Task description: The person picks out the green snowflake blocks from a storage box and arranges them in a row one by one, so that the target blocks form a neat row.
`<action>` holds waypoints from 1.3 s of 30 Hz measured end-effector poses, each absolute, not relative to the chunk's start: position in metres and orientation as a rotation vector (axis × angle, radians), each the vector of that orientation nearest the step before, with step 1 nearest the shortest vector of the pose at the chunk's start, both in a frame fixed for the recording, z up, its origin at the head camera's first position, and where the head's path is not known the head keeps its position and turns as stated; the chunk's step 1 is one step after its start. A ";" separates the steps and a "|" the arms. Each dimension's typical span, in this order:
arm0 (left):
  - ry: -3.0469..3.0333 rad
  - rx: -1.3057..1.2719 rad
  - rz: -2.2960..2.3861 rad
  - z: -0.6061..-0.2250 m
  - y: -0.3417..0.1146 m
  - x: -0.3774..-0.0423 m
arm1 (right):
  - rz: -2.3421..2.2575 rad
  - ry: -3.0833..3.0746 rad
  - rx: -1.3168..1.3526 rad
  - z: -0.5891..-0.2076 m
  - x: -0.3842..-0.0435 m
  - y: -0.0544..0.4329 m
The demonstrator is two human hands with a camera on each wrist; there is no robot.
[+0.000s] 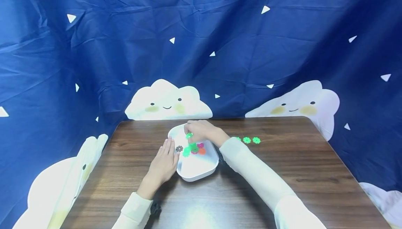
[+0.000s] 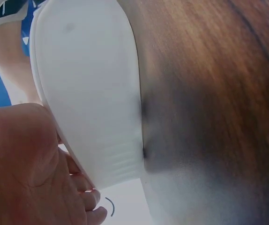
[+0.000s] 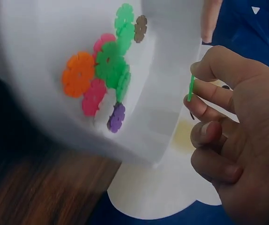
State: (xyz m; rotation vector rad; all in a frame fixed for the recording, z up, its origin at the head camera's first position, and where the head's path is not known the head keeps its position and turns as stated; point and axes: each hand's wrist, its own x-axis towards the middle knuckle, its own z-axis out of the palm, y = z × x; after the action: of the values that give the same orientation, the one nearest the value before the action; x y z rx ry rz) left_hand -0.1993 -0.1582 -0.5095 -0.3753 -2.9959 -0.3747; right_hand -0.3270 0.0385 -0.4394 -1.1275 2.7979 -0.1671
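Observation:
A white tray (image 1: 196,171) with raised walls stands on the table and holds several flower-shaped plastic discs. My right hand (image 1: 201,130) is over its far part and pinches a green flower disc (image 3: 191,88) between thumb and fingers, seen edge-on in the right wrist view. Below lie green discs (image 3: 110,65), an orange disc (image 3: 78,75), pink discs (image 3: 93,97), a purple disc (image 3: 117,118) and a brown disc (image 3: 140,29). My left hand (image 1: 164,161), fingers extended, rests against the tray's left rim; the left wrist view shows the tray's outer wall (image 2: 87,93) beside it.
A row of green flower discs (image 1: 247,140) lies on the wooden table (image 1: 301,159) to the right of the tray, beyond the right sleeve (image 1: 251,159). A blue curtain (image 1: 232,65) with white clouds hangs behind the table's far edge.

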 end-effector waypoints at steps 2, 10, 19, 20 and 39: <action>-2.990 -0.376 -0.379 -0.510 -0.158 -0.200 | -0.168 2.812 -1.141 -0.437 -0.325 0.043; -2.986 -0.372 -0.385 -0.509 -0.158 -0.201 | -0.189 2.860 -1.180 -0.426 -0.318 0.066; -2.960 -0.386 -0.406 -0.510 -0.158 -0.200 | -0.226 2.908 -1.128 -0.418 -0.314 0.099; -2.954 -0.390 -0.415 -0.511 -0.158 -0.200 | -0.231 2.915 -1.120 -0.417 -0.313 0.103; -2.922 -0.402 -0.437 -0.514 -0.159 -0.199 | -0.351 3.043 -0.985 -0.419 -0.306 0.177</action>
State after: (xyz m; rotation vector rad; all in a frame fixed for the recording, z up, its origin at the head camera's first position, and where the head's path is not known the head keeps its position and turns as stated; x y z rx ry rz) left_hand -0.1987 -0.1595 -0.5140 -0.4021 -2.9223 -0.4371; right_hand -0.3063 0.1767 -0.4189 -0.9853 3.0429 -0.3508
